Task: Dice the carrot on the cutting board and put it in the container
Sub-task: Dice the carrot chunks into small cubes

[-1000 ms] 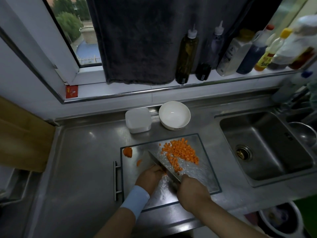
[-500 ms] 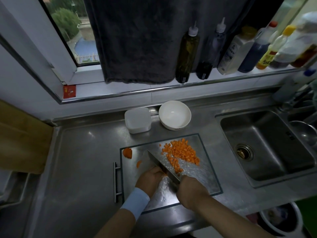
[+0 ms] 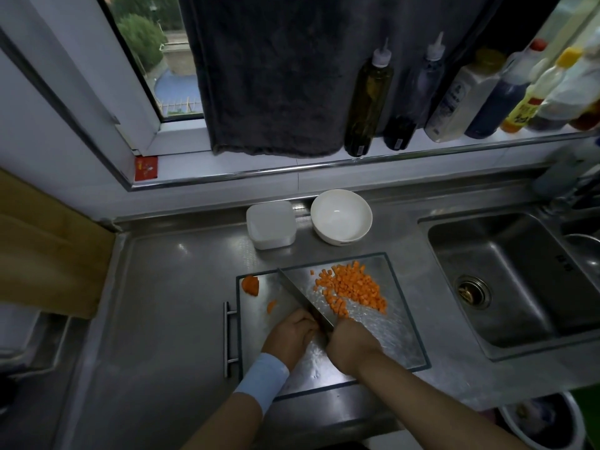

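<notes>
Gripping the handle of the knife (image 3: 303, 300), the right hand (image 3: 352, 347) was clenched. The blade lay slantwise across the board (image 3: 406, 332), its tip toward the far left corner.

- Left hand (image 3: 290, 334): fingers curled down just beside the blade. Knuckles and blade hid whether it pinned a piece of carrot, so that could not be told.
- Dice (image 3: 352, 289): one loose heap on the board, right of the blade, with a few strays at its edge.
- Stub (image 3: 250, 285): a carrot end at the board's far left corner. A sliver (image 3: 271, 306) lay between it and the left hand.
- Container (image 3: 271, 224): white and square, on the desk (image 3: 168, 303) just beyond the board. Whether a lid sat on it could not be told.
- Bowl (image 3: 341, 216): beside the container, to its right.
- Sink (image 3: 506, 280): right of the board.

Judgement: the cutting looked nearly done and the transfer not begun. The next move called for finishing whatever sat under the left fingers. The heap then had to be gathered onto the blade and carried over the far edge to the container without scattering.
</notes>
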Demonstrator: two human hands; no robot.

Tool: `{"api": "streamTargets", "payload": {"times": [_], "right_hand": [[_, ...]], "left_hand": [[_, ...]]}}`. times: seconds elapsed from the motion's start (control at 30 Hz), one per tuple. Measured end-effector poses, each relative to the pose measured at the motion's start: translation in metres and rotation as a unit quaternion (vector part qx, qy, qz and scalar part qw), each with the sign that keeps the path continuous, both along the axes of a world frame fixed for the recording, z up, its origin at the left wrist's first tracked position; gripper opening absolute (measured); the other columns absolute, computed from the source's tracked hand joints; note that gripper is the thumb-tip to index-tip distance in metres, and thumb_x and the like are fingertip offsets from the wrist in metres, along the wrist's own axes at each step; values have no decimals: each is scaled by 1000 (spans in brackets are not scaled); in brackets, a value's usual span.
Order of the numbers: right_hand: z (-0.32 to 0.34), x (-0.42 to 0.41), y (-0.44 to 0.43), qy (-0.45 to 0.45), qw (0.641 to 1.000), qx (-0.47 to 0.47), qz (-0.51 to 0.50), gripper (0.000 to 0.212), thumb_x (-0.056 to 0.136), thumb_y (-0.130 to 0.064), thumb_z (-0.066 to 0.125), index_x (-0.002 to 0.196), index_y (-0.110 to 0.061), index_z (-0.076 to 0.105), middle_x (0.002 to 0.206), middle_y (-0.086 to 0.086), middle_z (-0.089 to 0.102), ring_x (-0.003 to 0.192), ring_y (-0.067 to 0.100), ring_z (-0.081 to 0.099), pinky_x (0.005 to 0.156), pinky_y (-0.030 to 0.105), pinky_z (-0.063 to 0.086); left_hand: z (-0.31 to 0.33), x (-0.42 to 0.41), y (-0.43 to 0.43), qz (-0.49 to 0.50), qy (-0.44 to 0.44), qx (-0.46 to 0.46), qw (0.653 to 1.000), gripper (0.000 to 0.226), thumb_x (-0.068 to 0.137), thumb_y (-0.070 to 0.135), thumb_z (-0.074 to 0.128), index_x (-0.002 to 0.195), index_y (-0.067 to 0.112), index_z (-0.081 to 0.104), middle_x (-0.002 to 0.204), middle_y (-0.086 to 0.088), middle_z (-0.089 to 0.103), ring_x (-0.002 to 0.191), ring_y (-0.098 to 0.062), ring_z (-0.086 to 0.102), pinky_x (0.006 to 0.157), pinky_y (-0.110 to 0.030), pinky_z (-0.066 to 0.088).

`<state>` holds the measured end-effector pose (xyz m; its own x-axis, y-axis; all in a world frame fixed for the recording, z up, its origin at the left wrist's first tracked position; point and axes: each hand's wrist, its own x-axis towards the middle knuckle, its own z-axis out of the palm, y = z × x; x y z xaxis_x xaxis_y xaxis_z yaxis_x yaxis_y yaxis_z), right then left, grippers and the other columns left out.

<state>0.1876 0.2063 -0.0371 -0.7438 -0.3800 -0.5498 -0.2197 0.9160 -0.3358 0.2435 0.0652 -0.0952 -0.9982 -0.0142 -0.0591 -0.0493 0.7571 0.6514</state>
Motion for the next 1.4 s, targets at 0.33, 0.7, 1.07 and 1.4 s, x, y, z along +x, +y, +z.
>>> {"api": "streamTargets", "payload": {"times": [0.33,0.7,1.07,1.4], "right_hand": [[17,-14,19,-31,995,-68,-62,23,93,-39,51,99,-20,63,94,4,68,84,22,65,69,30,50],[25,-27,34,6,994,-66,-88,20,94,-36,52,92,-18,61,96,7,69,82,22,63,70,29,48],[14,-13,38,-3,996,-63,-66,27,92,-39,52,97,-17,66,89,-1,68,79,15,64,74,34,54],[5,-6,31,-12,998,-42,-52,28,93,-41,49,102,-19,64,101,2,69,92,20,65,84,38,54]], "left_hand": [[17,4,-18,59,-1,-21,998,15,83,17,64,84,30,57,96,14,48,87,2,44,79,-5,35],[22,-9,-7,-4,-29,-60,998,28,86,20,62,113,26,58,115,10,55,105,-6,50,94,-13,37],[24,-4,-23,-19,-53,-79,995,32,80,26,66,111,31,61,122,11,52,117,-9,41,107,-28,28],[20,9,5,80,-26,-189,978,27,91,46,48,102,34,69,106,13,65,104,-11,51,113,-32,15]]}}
